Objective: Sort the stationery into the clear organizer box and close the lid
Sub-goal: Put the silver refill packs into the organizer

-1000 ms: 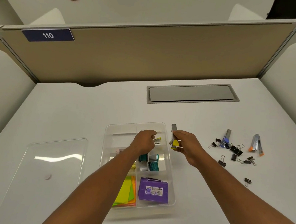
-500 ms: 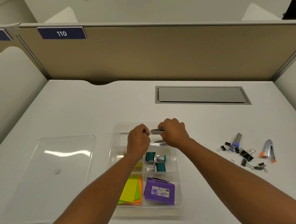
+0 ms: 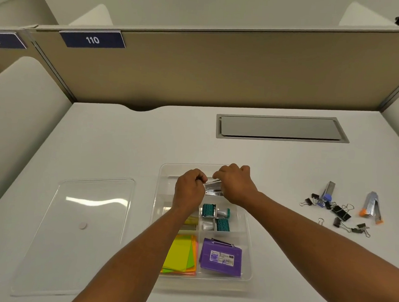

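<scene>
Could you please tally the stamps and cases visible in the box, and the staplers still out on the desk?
Teal stamps: 2
Purple case: 1
Staplers on the desk: 2, the blue-tipped stapler and the orange-tipped stapler
Total: 5

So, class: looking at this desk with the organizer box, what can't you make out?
- Head view: the stapler is mostly covered by the left hand and right hand.
- Print on the purple case label is too small.
- Organizer box left middle compartment is hidden by the left forearm.
</scene>
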{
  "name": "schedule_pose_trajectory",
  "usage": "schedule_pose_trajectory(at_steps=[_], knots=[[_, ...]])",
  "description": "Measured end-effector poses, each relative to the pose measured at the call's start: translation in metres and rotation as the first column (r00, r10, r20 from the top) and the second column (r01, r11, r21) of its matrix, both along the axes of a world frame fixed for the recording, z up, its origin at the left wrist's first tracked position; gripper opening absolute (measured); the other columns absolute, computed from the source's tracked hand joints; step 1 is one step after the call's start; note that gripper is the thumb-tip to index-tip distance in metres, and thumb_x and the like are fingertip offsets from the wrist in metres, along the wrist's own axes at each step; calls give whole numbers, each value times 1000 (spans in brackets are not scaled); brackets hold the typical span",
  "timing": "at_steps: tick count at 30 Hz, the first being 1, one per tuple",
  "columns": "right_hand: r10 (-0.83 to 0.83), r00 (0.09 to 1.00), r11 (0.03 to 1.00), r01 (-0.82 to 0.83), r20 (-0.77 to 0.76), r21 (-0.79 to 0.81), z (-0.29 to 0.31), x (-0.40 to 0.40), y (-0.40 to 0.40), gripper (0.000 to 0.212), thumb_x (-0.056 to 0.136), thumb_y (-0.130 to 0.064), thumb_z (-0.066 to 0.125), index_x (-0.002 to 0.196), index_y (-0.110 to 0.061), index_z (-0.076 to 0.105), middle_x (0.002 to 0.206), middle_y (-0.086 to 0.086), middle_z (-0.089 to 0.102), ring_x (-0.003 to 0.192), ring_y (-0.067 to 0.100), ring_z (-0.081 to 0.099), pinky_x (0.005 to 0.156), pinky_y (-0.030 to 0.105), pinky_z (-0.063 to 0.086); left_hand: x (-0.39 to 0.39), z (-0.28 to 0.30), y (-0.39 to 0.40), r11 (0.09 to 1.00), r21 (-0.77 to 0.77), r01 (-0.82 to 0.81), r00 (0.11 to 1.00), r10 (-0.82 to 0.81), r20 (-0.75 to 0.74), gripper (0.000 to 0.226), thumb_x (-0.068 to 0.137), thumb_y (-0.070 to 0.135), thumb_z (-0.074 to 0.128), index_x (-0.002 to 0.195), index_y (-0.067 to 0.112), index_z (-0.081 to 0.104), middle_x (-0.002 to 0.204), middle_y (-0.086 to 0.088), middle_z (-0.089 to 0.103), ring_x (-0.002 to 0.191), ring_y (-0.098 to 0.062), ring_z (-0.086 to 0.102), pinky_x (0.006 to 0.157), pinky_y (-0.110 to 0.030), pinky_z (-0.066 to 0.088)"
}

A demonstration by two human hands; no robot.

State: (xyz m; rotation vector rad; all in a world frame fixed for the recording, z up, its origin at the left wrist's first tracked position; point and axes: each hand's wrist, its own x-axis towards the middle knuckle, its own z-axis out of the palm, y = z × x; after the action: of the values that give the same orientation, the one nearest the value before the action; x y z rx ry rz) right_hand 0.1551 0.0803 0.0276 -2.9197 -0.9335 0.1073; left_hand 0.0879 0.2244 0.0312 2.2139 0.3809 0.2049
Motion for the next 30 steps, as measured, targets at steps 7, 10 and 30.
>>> schedule_pose_trajectory(at_steps=[7, 10, 30], knots=[[-166, 986, 957, 169, -34, 236, 8, -10, -22, 32, 92, -15, 54, 118, -31, 64, 124, -4, 63, 112, 20, 54, 91, 43, 33, 0, 9, -11, 999, 17, 32, 999, -33, 4, 28, 88, -3, 46, 85, 15, 67, 85, 1, 67, 79, -12, 60, 68, -17, 45], [-236, 968, 908, 252, -87, 336, 14, -16, -39, 28, 94, -17, 51, 114, -30, 66, 117, -5, 64, 108, 19, 55, 89, 42, 36, 0, 14, -22, 997, 17, 71, 997, -72, 17, 29, 87, -3, 46, 82, 17, 67, 82, 4, 66, 77, -11, 59, 68, -19, 47], [-467, 837, 659, 545, -287, 518, 5, -66, -174, 22, 92, -18, 54, 107, -24, 68, 104, -4, 64, 91, 12, 60, 82, 34, 51, 11, 22, -143, 939, 27, 344, 937, -345, 56, 26, 82, 1, 46, 79, 18, 66, 76, 8, 65, 65, -5, 54, 58, -16, 37]])
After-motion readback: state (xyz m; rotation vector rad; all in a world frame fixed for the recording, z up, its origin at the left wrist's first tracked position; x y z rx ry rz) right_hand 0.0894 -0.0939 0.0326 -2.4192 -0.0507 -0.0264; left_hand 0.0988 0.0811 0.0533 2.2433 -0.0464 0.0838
